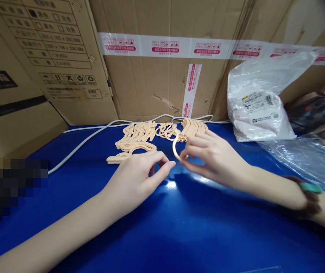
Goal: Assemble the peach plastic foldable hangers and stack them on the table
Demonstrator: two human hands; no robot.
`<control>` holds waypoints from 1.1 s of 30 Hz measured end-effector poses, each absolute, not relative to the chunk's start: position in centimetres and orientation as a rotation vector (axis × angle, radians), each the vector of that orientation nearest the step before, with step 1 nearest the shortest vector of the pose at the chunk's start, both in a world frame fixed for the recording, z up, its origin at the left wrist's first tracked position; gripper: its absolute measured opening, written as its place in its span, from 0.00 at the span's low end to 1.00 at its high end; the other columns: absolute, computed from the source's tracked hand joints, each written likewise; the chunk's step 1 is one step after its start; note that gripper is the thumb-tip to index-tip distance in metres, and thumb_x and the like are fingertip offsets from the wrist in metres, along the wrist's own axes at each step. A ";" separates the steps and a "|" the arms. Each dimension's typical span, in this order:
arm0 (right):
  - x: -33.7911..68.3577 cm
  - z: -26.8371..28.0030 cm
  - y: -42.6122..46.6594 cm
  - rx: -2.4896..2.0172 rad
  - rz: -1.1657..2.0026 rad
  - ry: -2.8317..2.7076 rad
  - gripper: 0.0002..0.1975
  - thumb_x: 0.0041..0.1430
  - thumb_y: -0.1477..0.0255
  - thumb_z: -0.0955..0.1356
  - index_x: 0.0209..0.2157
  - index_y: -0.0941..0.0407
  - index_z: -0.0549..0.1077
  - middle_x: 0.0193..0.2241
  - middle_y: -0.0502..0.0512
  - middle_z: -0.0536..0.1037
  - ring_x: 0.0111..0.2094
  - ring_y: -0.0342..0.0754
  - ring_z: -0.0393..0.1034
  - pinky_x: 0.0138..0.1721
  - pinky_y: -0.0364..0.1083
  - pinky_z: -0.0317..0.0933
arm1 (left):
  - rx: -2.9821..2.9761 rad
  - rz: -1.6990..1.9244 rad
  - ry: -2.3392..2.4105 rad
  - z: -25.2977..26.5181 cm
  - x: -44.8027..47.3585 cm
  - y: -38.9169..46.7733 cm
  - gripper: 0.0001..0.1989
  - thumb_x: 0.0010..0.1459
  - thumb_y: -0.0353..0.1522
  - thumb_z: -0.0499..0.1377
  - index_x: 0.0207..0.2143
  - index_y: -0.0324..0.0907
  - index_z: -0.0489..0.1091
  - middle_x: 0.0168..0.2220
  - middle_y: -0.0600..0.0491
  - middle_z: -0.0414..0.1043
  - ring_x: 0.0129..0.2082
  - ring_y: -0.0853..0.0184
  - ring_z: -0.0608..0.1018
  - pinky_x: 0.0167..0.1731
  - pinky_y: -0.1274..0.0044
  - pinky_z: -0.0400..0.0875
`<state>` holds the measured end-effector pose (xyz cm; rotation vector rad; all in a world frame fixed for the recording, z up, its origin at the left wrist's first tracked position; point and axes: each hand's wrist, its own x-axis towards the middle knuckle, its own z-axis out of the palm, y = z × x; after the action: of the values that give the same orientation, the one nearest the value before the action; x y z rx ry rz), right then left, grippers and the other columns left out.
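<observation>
As the right hand (212, 153) pinches it, the strip (175, 148) extends away, bowed left.

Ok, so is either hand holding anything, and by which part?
The right hand pinches a curved beige piece by its lower end; nothing held is visible in the left hand.

The curved piece (175, 148) looks smooth plastic, the tabletop (162, 235) glossy, the cardboard (142, 83) matt.

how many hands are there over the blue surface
2: the left hand, in front of the beige pieces at left, and the right hand, pinching a curved beige piece. No other hand shows.
</observation>
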<state>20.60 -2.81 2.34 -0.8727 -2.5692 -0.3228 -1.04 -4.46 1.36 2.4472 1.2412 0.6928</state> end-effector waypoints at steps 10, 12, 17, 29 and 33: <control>20.7 1.1 -5.5 -0.726 -0.303 -2.584 0.14 0.67 0.67 0.61 0.32 0.57 0.74 0.27 0.53 0.73 0.29 0.45 0.61 0.31 0.47 0.49 | 2.204 0.670 1.146 0.7 -0.4 -4.5 0.14 0.63 0.37 0.52 0.25 0.41 0.66 0.23 0.59 0.64 0.24 0.71 0.66 0.24 0.79 0.57; 21.1 1.1 -5.2 -0.756 -0.238 -2.539 0.13 0.66 0.65 0.62 0.35 0.57 0.73 0.28 0.52 0.74 0.29 0.45 0.62 0.32 0.47 0.50 | 2.229 0.666 1.152 0.7 -0.6 -4.4 0.14 0.63 0.35 0.49 0.24 0.41 0.63 0.22 0.59 0.61 0.23 0.71 0.64 0.24 0.78 0.56; 22.0 1.1 -4.4 -0.911 -0.022 -2.410 0.13 0.64 0.64 0.65 0.43 0.58 0.71 0.28 0.50 0.73 0.30 0.43 0.66 0.35 0.44 0.55 | 2.258 0.605 1.087 1.1 -0.8 -4.5 0.16 0.65 0.35 0.45 0.23 0.42 0.56 0.22 0.59 0.56 0.24 0.71 0.62 0.25 0.78 0.56; 21.7 1.1 -4.4 -0.807 0.756 -2.497 0.12 0.65 0.66 0.64 0.33 0.57 0.76 0.30 0.50 0.77 0.32 0.40 0.70 0.36 0.39 0.60 | 1.904 0.761 0.943 0.6 -0.6 -4.5 0.13 0.65 0.42 0.50 0.32 0.43 0.60 0.24 0.61 0.60 0.21 0.75 0.64 0.20 0.82 0.59; 24.0 1.6 -1.7 -0.953 0.305 -2.483 0.15 0.67 0.64 0.61 0.45 0.57 0.74 0.43 0.56 0.77 0.44 0.47 0.71 0.46 0.45 0.62 | 1.949 0.928 0.954 1.0 -0.8 -4.3 0.12 0.66 0.38 0.50 0.32 0.42 0.66 0.25 0.60 0.65 0.20 0.77 0.66 0.19 0.84 0.60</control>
<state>24.01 -1.74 1.63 -0.9532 -2.4835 0.3046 -0.83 -4.32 0.99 1.9488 0.9544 0.9275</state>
